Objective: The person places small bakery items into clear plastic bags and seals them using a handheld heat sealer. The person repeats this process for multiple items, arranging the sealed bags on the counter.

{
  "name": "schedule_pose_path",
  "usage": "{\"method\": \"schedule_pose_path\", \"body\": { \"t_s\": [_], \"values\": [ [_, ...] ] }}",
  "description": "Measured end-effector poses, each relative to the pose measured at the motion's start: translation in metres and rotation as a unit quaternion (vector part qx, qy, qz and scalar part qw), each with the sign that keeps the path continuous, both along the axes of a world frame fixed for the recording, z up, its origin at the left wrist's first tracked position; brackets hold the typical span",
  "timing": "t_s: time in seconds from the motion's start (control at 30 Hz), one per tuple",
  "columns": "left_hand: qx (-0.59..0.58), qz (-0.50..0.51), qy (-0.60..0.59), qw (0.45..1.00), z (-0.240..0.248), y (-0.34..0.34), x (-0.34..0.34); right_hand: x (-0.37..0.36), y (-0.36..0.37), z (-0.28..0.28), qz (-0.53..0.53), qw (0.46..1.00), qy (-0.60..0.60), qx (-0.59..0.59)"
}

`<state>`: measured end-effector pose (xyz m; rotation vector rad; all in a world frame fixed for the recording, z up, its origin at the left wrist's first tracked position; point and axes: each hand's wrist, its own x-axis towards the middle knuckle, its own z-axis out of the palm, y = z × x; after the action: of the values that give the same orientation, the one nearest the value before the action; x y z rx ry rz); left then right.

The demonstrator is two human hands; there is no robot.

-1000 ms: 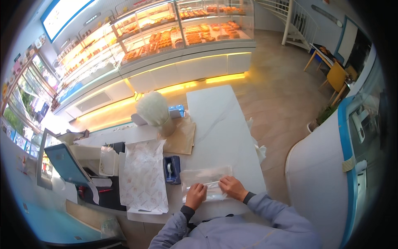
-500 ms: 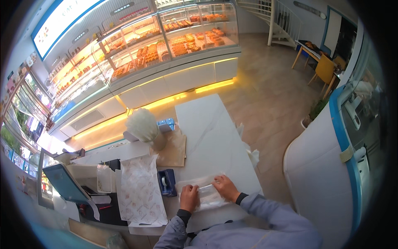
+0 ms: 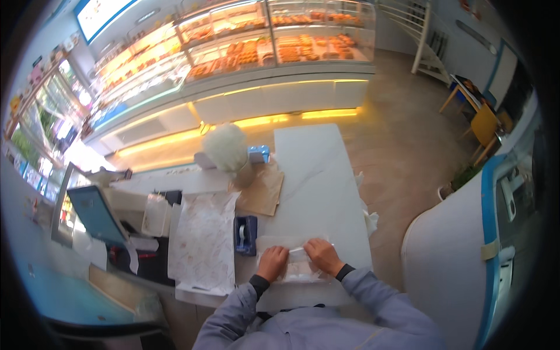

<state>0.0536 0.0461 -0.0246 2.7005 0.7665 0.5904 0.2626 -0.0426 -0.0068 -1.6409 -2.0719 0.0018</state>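
A clear plastic bag (image 3: pixel 299 270) lies flat on the white marble-patterned counter (image 3: pixel 318 175), close to my body. Its contents look pale and flat, too blurred to name. My left hand (image 3: pixel 272 263) is closed on the bag's left side, fingertips pressed to the plastic. On the opposite side my right hand (image 3: pixel 324 256) pinches the bag near its far edge. A narrow folded strip of plastic runs between the two hands. Just left of the bag stands a dark blue tape dispenser (image 3: pixel 245 235) with a roll of clear tape.
Patterned paper sheets (image 3: pixel 202 245) lie left of the dispenser, beside a screen (image 3: pixel 97 213) and a white plastic bin (image 3: pixel 156 215). Brown paper bags (image 3: pixel 265 189) and a white bundle in a holder (image 3: pixel 226 148) sit farther back. A lit pastry case (image 3: pixel 245 58) stands beyond.
The whole view has turned, so the scene sits differently in the picture. Both hands stay on the bag; the right hand now lies a little flatter over its far edge.
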Motion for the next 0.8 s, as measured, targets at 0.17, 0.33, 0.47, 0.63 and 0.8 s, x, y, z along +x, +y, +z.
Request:
{"method": "schedule_pose_path", "body": {
  "t_s": [0.17, 0.33, 0.47, 0.63, 0.8],
  "values": [
    [-0.114, -0.009, 0.023, 0.993, 0.067, -0.015, -0.001, -0.018, -0.001, 0.051, 0.088, 0.995, 0.032, -0.034],
    [-0.191, -0.065, 0.092, 0.975, 0.116, -0.045, -0.036, -0.015, -0.033, 0.08, 0.169, 0.96, 0.138, -0.174],
    [-0.325, -0.075, 0.058, 0.941, 0.145, -0.069, -0.061, -0.002, -0.053, 0.105, 0.228, 0.9, 0.218, -0.302],
    [-0.39, -0.108, 0.083, 0.91, 0.161, -0.072, -0.083, 0.025, -0.07, 0.106, 0.222, 0.799, 0.344, -0.439],
    [-0.478, -0.101, 0.023, 0.872, 0.161, -0.082, -0.093, 0.018, -0.07, 0.126, 0.2, 0.853, 0.339, -0.342]
  ]
}}
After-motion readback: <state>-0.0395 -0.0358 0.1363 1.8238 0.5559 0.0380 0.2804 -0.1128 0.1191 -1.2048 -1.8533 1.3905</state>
